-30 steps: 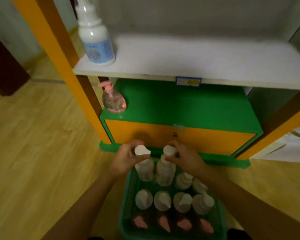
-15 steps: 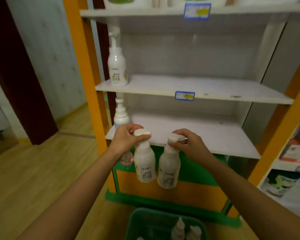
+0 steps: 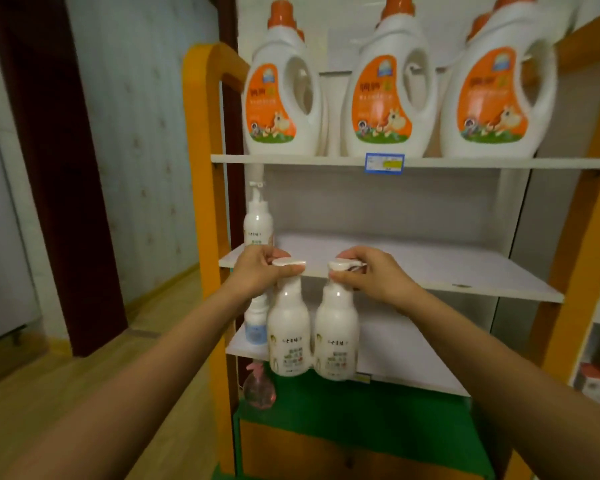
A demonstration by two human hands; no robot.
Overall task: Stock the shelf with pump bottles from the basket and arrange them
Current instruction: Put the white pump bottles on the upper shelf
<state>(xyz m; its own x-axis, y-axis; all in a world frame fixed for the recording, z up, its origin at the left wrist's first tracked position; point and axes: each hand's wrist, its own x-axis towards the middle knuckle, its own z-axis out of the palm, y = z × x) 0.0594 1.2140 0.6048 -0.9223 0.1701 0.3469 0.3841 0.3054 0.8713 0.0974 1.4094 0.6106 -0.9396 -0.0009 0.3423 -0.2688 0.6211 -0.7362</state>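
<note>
Gripping two pump bottles just under the pump heads, left hand [image 3: 257, 273] and right hand [image 3: 373, 277] fingers [image 3: 349, 255] curled tight, left bottle [image 3: 288, 336] and right bottle [image 3: 336, 339] hanging below them, shelf [image 3: 430, 271] edge just beyond, seemingly for upright side-by-side placement.

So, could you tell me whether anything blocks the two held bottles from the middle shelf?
Nothing visible does. The middle shelf is bare ahead of the left-hand bottle and right-hand bottle; one pump bottle stands at its far left.
</note>
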